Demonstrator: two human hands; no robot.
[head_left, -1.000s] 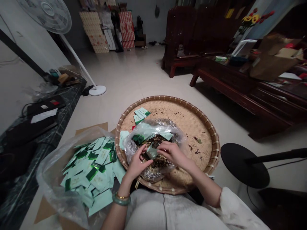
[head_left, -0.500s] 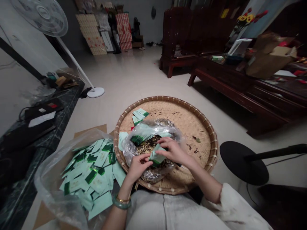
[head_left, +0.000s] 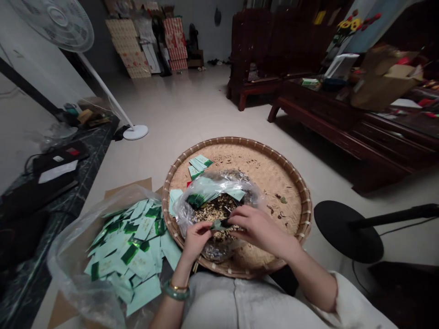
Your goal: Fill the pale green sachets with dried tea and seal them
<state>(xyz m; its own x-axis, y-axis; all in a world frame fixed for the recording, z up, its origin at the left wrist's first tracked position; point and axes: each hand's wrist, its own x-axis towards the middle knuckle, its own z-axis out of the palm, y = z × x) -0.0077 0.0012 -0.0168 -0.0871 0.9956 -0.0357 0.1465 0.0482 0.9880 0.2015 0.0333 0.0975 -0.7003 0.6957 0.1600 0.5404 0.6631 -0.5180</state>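
My left hand (head_left: 195, 240) and my right hand (head_left: 259, 228) meet above a clear plastic bag (head_left: 214, 201) of loose dried tea, which lies on a round woven bamboo tray (head_left: 240, 145). Between my fingers is a small pale green packet (head_left: 217, 224) with a dark end, pinched from both sides. A small stack of similar green packets (head_left: 200, 165) rests on the tray beyond the bag. To my left, a large clear bag (head_left: 126, 244) holds many more loose packets. A jade bangle and a gold bracelet circle my left wrist (head_left: 175, 290).
A black round stand base (head_left: 348, 231) sits at the tray's right, and cardboard lies under the large bag. A dark stone-topped bench (head_left: 58, 183) runs along the left. Dark wooden furniture stands at the right, and a white fan (head_left: 135, 132) stands beyond the tray.
The green packet has turned from steeply tilted to nearly flat, and my left hand's fingers now reach it. My right forearm has swung outward, and the view has shifted slightly.
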